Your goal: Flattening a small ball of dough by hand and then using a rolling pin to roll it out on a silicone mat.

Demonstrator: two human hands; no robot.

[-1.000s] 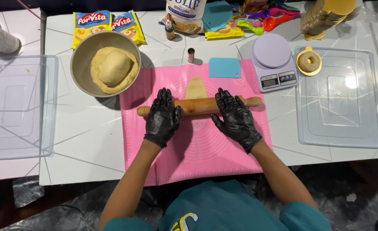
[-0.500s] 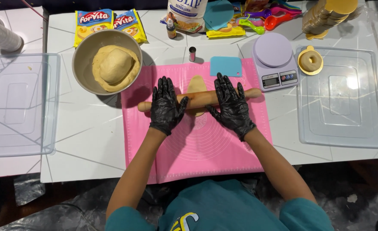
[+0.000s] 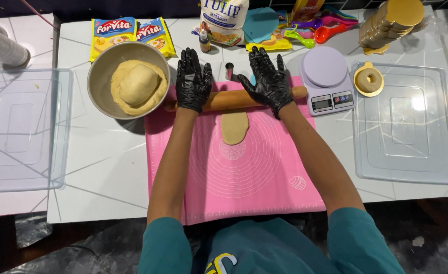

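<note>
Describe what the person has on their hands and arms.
Both hands, left hand and right hand, wear shiny black disposable gloves that end at the wrists. The forearms are bare. Short teal sleeves cover the upper arms, part of a teal shirt with a yellow and white print on the chest.

Wooden rolling pin (image 3: 231, 99): long, light brown, lies crosswise at far end of the pink mat (image 3: 244, 172), w/ both palms flat on top. Dough strip (image 3: 234, 127): pale yellow, flattened to a narrow oblong w/ rounded near end, lies lengthwise on mat's centre line, far end under the pin. Mat is flat on the table, printed w/ white rings, near edge at table's front.
</note>
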